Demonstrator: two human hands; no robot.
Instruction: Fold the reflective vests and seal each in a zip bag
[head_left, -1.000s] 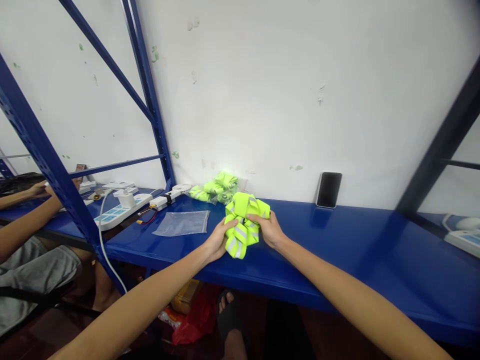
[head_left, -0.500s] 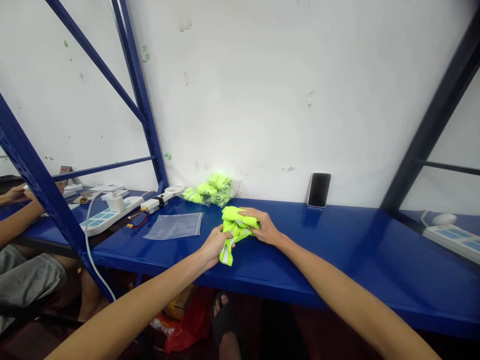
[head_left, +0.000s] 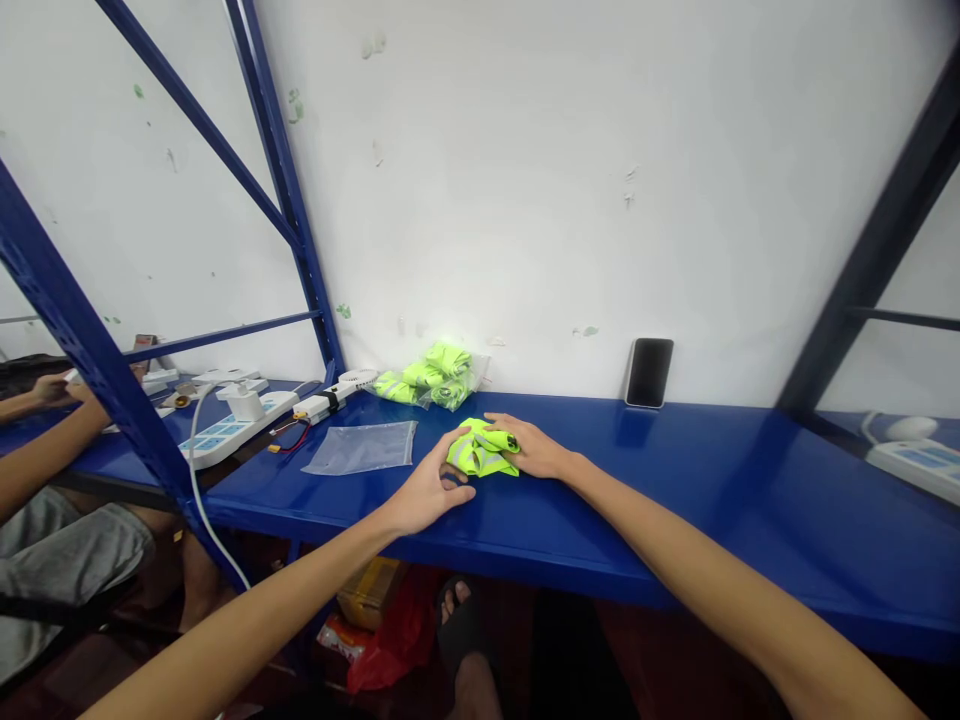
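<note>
A crumpled, folded neon-yellow reflective vest (head_left: 480, 450) with pale grey strips rests on the blue table, its full shape hidden by the folds. My right hand (head_left: 531, 448) curls over its right and far side and grips it. On the near left, my left hand (head_left: 429, 492) is open, with thumb spread away and fingertips against the cloth's left edge. A flat clear zip bag (head_left: 361, 448) lies left of my left hand. Behind the vest, several similar neon-yellow bundles in clear bags (head_left: 442, 375) are heaped by the wall.
A black-screened phone (head_left: 649, 373) leans on the wall at the back right. On the left are a white handheld fan (head_left: 330, 398), a power strip (head_left: 238, 428) with a cable, and a blue rack post (head_left: 97, 360). Another person's arm (head_left: 52, 445) is beyond it.
The strip of cloth hanging toward me has been folded into the bundle. My left hand has loosened and opened, while my right hand stays on the vest. The view has shifted slightly.
</note>
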